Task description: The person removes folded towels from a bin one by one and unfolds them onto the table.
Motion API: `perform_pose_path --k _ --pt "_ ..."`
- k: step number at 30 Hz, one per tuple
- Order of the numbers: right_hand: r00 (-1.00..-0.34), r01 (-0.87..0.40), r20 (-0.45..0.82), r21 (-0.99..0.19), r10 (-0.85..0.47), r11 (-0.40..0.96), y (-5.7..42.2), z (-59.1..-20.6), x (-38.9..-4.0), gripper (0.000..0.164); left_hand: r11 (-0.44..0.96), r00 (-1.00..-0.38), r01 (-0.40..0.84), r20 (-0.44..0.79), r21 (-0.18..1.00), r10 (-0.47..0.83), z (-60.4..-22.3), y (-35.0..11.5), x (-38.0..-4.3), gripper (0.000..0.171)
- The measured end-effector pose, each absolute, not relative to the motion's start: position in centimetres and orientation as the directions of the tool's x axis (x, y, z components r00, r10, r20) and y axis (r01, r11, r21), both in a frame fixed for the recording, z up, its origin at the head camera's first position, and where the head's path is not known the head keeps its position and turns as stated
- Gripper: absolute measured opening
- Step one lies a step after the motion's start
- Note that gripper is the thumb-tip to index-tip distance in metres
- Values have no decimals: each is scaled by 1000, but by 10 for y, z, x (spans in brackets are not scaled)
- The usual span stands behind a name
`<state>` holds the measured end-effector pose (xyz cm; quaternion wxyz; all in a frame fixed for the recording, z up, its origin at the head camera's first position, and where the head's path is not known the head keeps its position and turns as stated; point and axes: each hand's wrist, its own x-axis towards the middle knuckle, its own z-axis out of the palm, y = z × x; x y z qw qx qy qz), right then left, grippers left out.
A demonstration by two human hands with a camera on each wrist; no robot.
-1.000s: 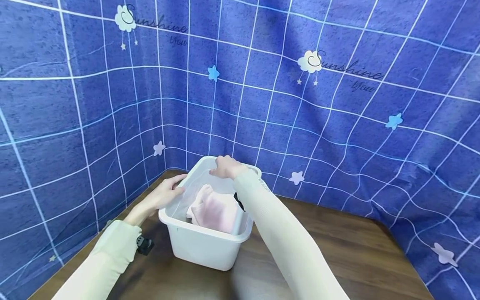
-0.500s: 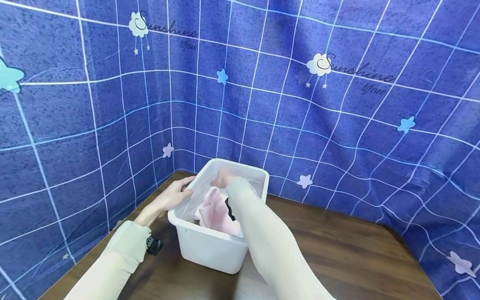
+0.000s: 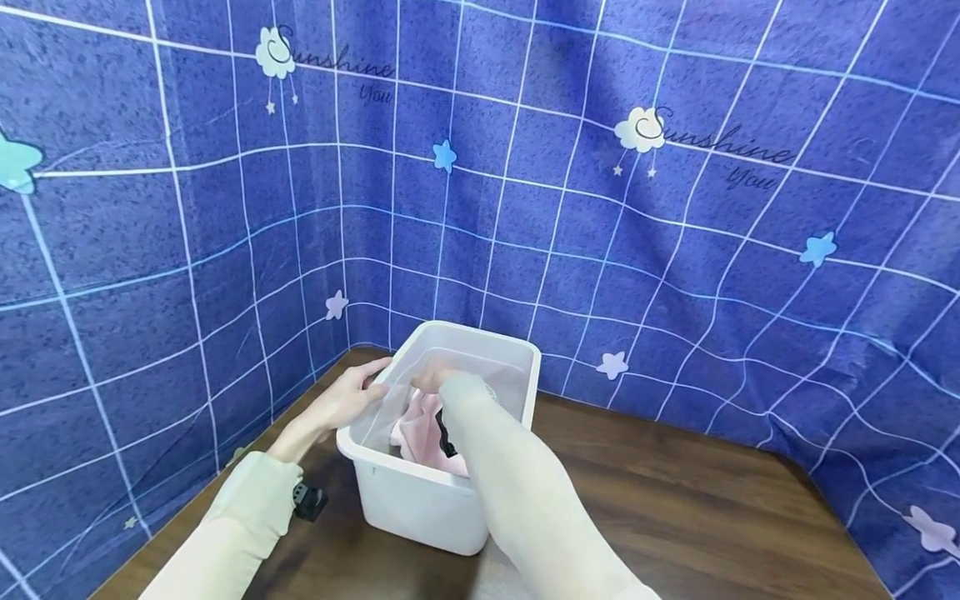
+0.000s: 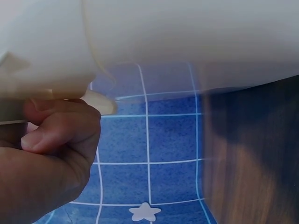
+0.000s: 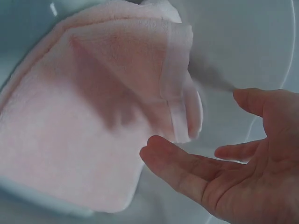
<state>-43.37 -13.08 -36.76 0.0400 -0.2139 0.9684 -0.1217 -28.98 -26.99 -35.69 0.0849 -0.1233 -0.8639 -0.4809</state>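
Observation:
A white plastic tub (image 3: 420, 507) stands on the brown table, with a folded pink towel (image 5: 79, 135) inside it. My left hand (image 3: 347, 398) grips the tub's left rim, its thumb on the inner side; in the left wrist view the curled fingers of the left hand (image 4: 60, 149) lie against the tub's edge. My right hand (image 3: 435, 377) is down inside the tub. In the right wrist view, the right hand (image 5: 243, 172) has thumb and fingers spread, holding nothing, with the fingertips close to the towel's edge. The right forearm hides part of the towel in the head view.
A blue curtain (image 3: 525, 208) with white grid lines, clouds and stars hangs behind and to the left of the table. Wooden tabletop (image 3: 675, 483) extends to the right of the tub. A black wrist strap (image 3: 307, 502) sits on the left sleeve.
My right hand has gone from the tub's far rim down into the tub, toward the towel. The left hand keeps its grip on the rim. The head view has shifted slightly.

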Motion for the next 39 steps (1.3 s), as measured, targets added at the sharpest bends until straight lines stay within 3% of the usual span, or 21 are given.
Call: perform_pose_path --k 7,9,11,13,18,24,34,39 --pt "-837 -535 -24 -168 -546 828 -140 -404 -465 27 505 -956 291 264 812 127 -355 -270 -287 54" --pt "-852 -485 -98 -227 -515 845 -141 -406 -467 31 507 -955 294 267 810 128 -354 -269 -288 53" --pt "-876 -429 -100 -285 -471 857 -140 -410 -467 42 513 -956 291 264 808 126 -354 -268 -288 53" --pt "-870 -414 -102 -378 -482 828 -139 -418 -473 42 518 -960 279 255 809 119 -353 -268 -289 53" --pt "-874 -319 -138 -559 -465 765 -132 -410 -457 33 534 -969 244 226 810 99 -356 -267 -291 52" --pt "-883 -214 -194 -643 -427 736 -128 -394 -429 28 524 -968 248 234 815 95 -359 -269 -292 52" --pt "-846 -200 -275 -630 -457 750 -130 -388 -426 34 522 -964 261 246 812 98 -359 -267 -292 52" --pt "-821 -201 -307 -633 -481 748 -130 -389 -426 23 522 -966 252 242 815 88 -359 -267 -291 53"
